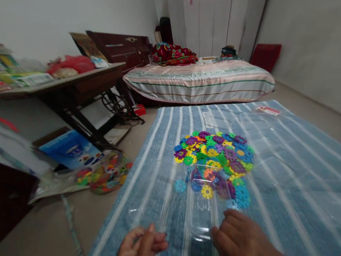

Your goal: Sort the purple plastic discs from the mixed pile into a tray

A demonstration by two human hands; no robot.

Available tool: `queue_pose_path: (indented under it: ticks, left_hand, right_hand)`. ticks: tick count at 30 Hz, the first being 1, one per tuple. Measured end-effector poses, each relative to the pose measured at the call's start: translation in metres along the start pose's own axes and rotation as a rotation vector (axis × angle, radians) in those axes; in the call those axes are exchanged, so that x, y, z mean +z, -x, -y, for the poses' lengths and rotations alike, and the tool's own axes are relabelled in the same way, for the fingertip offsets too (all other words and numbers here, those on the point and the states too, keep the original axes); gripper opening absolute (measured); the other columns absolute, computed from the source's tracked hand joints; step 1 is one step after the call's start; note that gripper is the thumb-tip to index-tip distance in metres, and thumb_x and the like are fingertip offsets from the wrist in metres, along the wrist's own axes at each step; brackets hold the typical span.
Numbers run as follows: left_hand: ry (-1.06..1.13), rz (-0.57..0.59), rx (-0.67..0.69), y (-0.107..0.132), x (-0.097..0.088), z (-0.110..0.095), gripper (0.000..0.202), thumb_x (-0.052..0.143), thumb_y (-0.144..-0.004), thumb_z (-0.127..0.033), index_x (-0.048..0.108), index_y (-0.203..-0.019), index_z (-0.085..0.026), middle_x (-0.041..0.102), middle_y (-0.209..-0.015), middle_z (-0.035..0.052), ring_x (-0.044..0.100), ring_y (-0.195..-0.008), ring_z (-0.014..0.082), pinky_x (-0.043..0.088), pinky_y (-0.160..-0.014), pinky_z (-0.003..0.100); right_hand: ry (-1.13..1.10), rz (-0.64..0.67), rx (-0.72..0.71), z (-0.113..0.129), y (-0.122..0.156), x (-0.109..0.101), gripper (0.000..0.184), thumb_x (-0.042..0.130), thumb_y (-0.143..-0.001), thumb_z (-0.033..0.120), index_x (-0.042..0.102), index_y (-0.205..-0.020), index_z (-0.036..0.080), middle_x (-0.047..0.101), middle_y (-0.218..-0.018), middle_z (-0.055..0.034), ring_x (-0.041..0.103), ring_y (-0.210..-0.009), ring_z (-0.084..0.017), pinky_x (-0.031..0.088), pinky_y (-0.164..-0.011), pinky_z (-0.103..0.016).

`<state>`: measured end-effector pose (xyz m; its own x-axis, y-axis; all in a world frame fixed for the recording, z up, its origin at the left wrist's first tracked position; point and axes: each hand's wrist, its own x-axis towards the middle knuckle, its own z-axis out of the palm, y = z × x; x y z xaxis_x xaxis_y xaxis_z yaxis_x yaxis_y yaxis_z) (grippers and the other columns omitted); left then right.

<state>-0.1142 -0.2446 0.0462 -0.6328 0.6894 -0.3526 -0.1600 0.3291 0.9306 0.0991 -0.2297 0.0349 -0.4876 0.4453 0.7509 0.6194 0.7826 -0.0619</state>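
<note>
A clear plastic box [199, 219] lies at the front middle of the striped cloth, its far part overlapping the pile of plastic gear-shaped pieces [213, 152]. My right hand [244, 238] has its fingers curled closed at the box's near right edge, gripping it. To the left of the box, my left hand [141, 250] is closed, thumb against curled fingers; whether anything is between them does not show. Just beyond it are faint shiny outlines of another clear plastic piece [133, 210]. A yellow gear-shaped piece [207, 192] and a light-blue one [180, 186] lie at the pile's near side.
Clear plastic trays or sheets [276, 169] lie on the right of the cloth [156, 138], with a red-and-white label [268, 110] at the back. On the floor to the left is a bag of colourful pieces [108, 172]. A bed [202, 83] and a sewing-machine table [75, 79] stand beyond.
</note>
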Motion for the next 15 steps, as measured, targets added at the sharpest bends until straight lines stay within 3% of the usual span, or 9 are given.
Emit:
queue_pose_path:
  ticks: [6,11,15]
  left_hand:
    - [0.072,0.141,-0.199,0.045,0.0,0.005,0.034,0.073,-0.058,-0.035,0.049,-0.074,-0.018,0.071,-0.06,0.0074,0.068,-0.055,0.0257,0.054,-0.057,0.034]
    - [0.125,0.201,-0.317,0.054,-0.004,0.012,0.034,0.076,-0.057,-0.034,0.053,-0.075,-0.016,0.073,-0.068,0.0115,0.07,-0.062,0.0257,0.053,-0.058,0.031]
    - [0.105,0.276,-0.346,0.058,-0.012,0.02,0.035,0.076,-0.06,-0.04,0.053,-0.072,-0.016,0.071,-0.061,0.0095,0.067,-0.054,0.0216,0.049,-0.052,0.027]
  right_hand:
    - [-0.06,0.103,-0.047,0.021,0.016,0.003,0.026,0.034,-0.089,0.005,0.056,-0.082,0.015,0.053,-0.056,-0.0007,0.047,-0.05,-0.016,0.042,-0.067,-0.034]
    - [-0.101,0.132,-0.008,0.029,0.028,0.003,0.031,0.029,-0.092,0.006,0.055,-0.079,0.017,0.051,-0.054,0.0002,0.046,-0.049,-0.016,0.039,-0.064,-0.032]
    - [-0.14,0.154,0.008,0.033,0.034,0.004,0.028,0.032,-0.092,0.008,0.054,-0.077,0.018,0.05,-0.054,0.0004,0.043,-0.049,-0.015,0.038,-0.064,-0.031]
